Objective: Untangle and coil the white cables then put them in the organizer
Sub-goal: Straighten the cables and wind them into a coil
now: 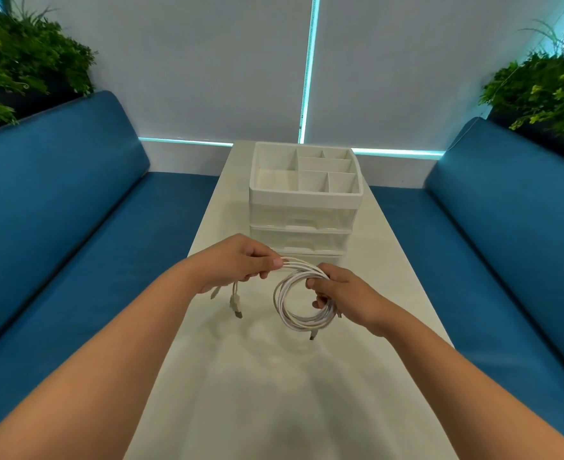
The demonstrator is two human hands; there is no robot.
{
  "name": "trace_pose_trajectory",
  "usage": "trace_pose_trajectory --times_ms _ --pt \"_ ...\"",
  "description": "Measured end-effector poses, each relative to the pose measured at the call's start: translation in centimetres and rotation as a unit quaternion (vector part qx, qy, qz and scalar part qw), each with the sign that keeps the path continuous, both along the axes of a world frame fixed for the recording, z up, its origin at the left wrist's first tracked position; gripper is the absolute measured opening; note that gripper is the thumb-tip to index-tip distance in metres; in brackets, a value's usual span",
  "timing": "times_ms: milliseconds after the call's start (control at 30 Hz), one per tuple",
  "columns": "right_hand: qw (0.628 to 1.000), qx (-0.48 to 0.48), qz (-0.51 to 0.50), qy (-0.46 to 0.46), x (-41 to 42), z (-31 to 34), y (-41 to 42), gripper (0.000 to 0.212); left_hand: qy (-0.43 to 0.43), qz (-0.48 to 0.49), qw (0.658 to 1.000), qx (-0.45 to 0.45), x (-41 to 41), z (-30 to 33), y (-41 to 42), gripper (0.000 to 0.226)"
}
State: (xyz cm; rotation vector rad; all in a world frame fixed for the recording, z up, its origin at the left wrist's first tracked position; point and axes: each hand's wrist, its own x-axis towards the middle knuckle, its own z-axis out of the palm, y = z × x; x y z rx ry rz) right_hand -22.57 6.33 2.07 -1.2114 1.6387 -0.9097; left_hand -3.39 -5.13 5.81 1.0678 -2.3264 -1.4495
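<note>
White table point(307, 376): white cables point(302, 322) coiled, approx. 5 loops.

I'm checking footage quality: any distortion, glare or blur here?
Head view: wide-angle bending curves the blue benches and forearms; soft shadows lie on the white table under the coiled cables; bright cyan light strips glow behind the organizer; plants at the corners look soft.

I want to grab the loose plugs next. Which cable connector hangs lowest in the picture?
The connector dangling under the coil gripped by the right hand. The other two plugs hang higher, below the left hand.
</note>
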Motion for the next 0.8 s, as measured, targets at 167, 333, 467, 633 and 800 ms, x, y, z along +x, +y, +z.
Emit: trace_pose_trajectory --times_ms 167,333,467,633,800 --pt "0.998 0.016 -0.04 0.042 -0.1 -0.5 -0.5 0.017 -0.001 0.037 0.999 0.012 -0.7 -0.6 0.1 0.037" --pt "0.998 0.024 -0.066 -0.003 -0.4 -1.1 -0.8 0.017 0.14 0.111 0.97 0.167 -1.7 -1.7 0.9 0.024" --pt "0.998 0.023 -0.046 -0.021 -0.6 -1.6 -0.6 0.021 0.216 0.136 0.933 0.255 -2.0 -2.3 1.4 0.026" --pt "0.999 0.025 -0.035 -0.032 -1.2 -1.8 -0.2 0.029 0.079 0.122 0.986 0.087 -1.1 -2.7 1.7 0.028" --pt "0.987 0.018 -0.065 -0.143 -0.7 -1.9 -0.3 0.027 0.035 0.101 0.993 0.059 -1.1 -4.2 2.1 0.036"
